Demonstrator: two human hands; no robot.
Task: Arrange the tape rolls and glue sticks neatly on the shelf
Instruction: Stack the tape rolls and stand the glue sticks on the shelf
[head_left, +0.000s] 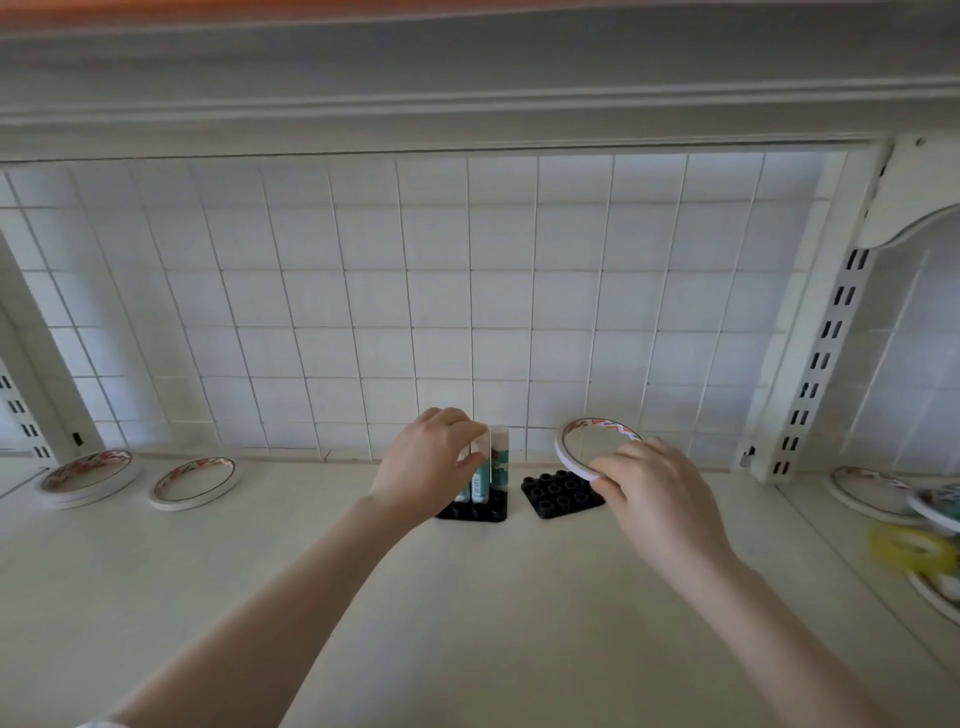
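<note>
Several white-and-teal glue sticks (497, 457) stand upright in a black socket holder (480, 512) at the back of the white shelf (467, 597). My left hand (428, 460) curls its fingers around the tops of those sticks. My right hand (654, 493) grips a thin white tape roll (571, 457), tilted up above a second black holder (558, 493) whose sockets hold nothing. Two more tape rolls lie flat at the far left: a stacked one (85, 478) and a single one (193, 483).
A white tiled wall (467, 286) backs the shelf. A slotted white upright (826, 353) divides off the right bay, where more tape rolls (872, 496) and a yellow ring (911, 551) lie. Another upright stands at the far left.
</note>
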